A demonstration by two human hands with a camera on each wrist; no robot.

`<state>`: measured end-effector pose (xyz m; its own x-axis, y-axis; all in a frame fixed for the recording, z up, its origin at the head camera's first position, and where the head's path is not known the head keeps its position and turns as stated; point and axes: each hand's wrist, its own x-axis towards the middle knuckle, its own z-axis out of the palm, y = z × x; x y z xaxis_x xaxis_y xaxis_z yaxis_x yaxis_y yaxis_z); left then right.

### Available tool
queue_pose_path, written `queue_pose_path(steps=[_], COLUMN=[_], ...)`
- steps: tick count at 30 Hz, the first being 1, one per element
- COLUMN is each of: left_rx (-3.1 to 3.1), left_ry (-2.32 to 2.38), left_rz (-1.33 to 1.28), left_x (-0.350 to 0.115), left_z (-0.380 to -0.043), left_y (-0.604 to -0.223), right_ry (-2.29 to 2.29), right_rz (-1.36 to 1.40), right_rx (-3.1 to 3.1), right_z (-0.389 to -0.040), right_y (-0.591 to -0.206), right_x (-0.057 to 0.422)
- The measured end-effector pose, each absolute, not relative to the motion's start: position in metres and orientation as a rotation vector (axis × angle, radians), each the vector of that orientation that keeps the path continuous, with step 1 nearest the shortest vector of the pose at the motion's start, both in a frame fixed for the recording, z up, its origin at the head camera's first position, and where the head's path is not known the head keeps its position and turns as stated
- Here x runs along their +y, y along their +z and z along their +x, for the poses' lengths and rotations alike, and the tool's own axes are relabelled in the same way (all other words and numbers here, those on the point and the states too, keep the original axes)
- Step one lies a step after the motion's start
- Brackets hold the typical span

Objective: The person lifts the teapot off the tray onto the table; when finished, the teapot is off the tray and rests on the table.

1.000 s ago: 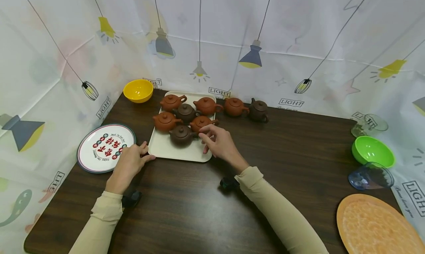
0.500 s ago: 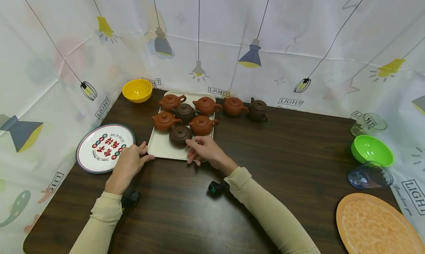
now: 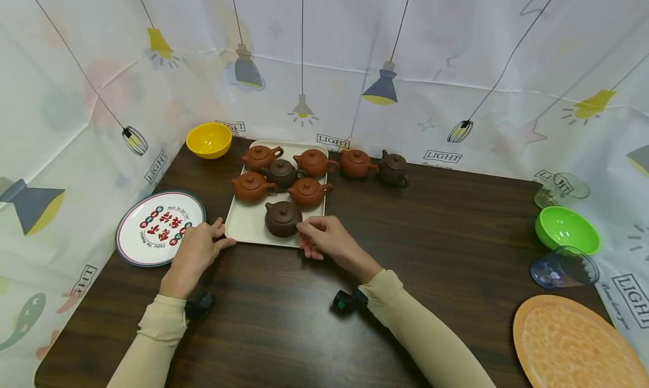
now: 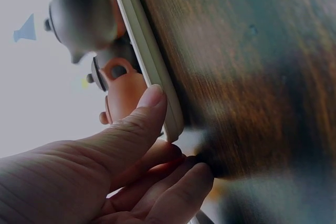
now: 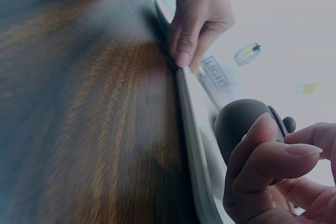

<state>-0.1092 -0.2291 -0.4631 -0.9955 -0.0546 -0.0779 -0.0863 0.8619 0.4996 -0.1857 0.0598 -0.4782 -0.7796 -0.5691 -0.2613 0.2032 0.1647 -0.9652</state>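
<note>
My right hand (image 3: 332,244) pinches the handle side of a dark brown teapot (image 3: 283,219), whose spout points to the back left. This teapot is over the front part of a cream tray (image 3: 243,222); whether it touches the tray I cannot tell. In the right wrist view, curled fingers partly cover the teapot (image 5: 239,121). At the tray's front left corner my left hand (image 3: 195,255) grips the rim, its thumb (image 4: 149,103) on the edge in the left wrist view. Behind stand several reddish-brown teapots, such as one teapot (image 3: 309,192), and another dark teapot (image 3: 282,173).
Right of the tray stand a reddish teapot (image 3: 356,164) and a dark teapot (image 3: 392,168). A white plate (image 3: 147,230) and yellow bowl (image 3: 209,141) lie left. Far right are a green bowl (image 3: 567,230), two glasses, including a blue glass (image 3: 560,270), and an orange mat (image 3: 573,337).
The right hand first shifted left and toward the front, then slightly right. The dark teapot has turned and come forward, apart from the other teapots. The left hand stays at the tray corner.
</note>
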Motion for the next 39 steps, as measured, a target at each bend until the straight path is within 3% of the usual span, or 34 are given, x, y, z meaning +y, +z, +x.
queue_pose_path(steps=[22, 30, 39], left_rx=[2.993, 2.999, 2.978], left_ry=[0.791, 0.788, 0.785], left_rz=[-0.118, -0.139, -0.095], left_x=[-0.231, -0.231, -0.227], left_z=[-0.112, -0.112, -0.107], left_y=[-0.457, -0.464, -0.461], right_ry=[-1.950, -2.159, -2.279], right_rz=[-0.030, 0.171, 0.380], right_rx=[2.018, 1.998, 2.029], right_z=[-0.163, -0.191, -0.242], right_y=[-0.475, -0.465, -0.462], right_x=[0.231, 0.269, 0.280])
